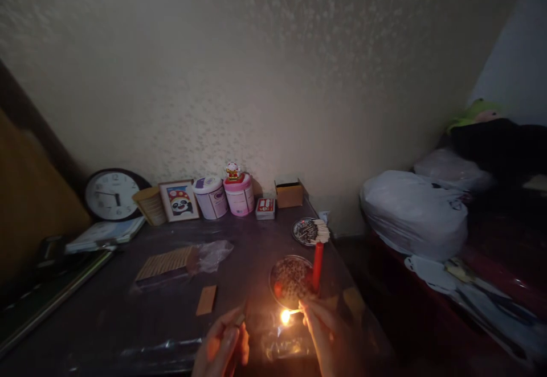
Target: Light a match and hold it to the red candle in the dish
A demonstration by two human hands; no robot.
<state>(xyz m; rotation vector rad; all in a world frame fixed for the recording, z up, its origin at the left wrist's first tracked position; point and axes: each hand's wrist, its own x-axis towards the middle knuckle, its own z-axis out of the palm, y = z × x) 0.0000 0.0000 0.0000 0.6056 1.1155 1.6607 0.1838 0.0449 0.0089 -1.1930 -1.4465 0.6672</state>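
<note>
At the near table edge, right hand (327, 331) pinches a lit match (289, 313), light, brittle, gripped at its unlit end; left hand (224, 345) grips a matchbox (240, 320).

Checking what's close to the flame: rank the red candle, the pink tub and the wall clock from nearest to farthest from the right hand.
From the right hand:
1. Red candle, just above it.
2. Pink tub, back by the wall.
3. Wall clock, far left.
</note>
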